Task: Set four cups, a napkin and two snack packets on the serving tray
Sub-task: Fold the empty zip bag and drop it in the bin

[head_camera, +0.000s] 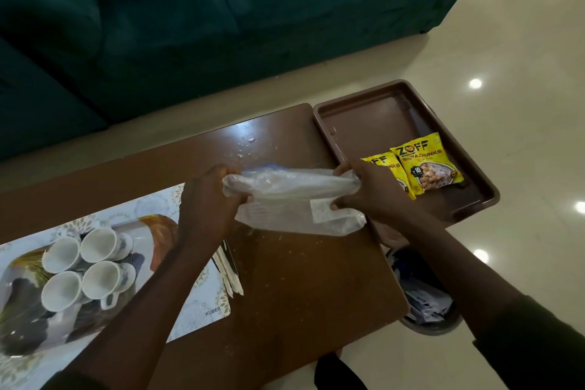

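Observation:
A clear plastic pack of white napkins [291, 199] is held above the brown table between both hands. My left hand [209, 196] grips its left end and my right hand [364, 190] grips its right end. The brown serving tray [373, 123] sits at the table's right end, overhanging the edge. Two yellow snack packets [427, 168] lie overlapping in the tray's near right part. Several white cups [85, 266] stand clustered on a printed placemat [196, 304] at the left.
The brown table [300, 288] has crumbs on its surface. A few thin white sticks [231, 275] lie by the placemat's right edge. A dark bin with bags [424, 301] stands on the floor under the tray. A teal sofa [190, 9] runs behind the table.

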Action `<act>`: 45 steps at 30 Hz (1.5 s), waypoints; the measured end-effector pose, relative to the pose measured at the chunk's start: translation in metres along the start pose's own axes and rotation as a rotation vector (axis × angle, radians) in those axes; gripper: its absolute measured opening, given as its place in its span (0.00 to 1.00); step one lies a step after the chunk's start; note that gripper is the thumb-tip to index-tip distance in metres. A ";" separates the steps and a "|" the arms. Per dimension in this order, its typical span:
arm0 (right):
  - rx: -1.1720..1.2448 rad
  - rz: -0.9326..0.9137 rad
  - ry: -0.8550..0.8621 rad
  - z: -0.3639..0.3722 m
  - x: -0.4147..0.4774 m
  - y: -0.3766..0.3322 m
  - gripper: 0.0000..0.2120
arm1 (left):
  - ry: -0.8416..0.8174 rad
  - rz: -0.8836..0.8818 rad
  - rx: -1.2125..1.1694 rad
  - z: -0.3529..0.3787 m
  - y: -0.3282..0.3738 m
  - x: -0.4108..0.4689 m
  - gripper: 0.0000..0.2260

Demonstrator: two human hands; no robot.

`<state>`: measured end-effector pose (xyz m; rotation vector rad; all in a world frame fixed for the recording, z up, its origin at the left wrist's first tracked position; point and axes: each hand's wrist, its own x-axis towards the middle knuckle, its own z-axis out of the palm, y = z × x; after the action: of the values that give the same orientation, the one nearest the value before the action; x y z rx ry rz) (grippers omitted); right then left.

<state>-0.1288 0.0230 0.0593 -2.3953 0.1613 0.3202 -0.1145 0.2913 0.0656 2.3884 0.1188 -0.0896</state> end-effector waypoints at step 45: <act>0.938 0.337 -0.318 0.030 -0.037 0.018 0.32 | -0.393 -0.454 -0.990 0.044 0.009 -0.020 0.28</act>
<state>-0.1731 0.0309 0.0365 -1.3655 0.4548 0.6134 -0.1343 0.2534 0.0413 1.2936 0.4083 -0.5659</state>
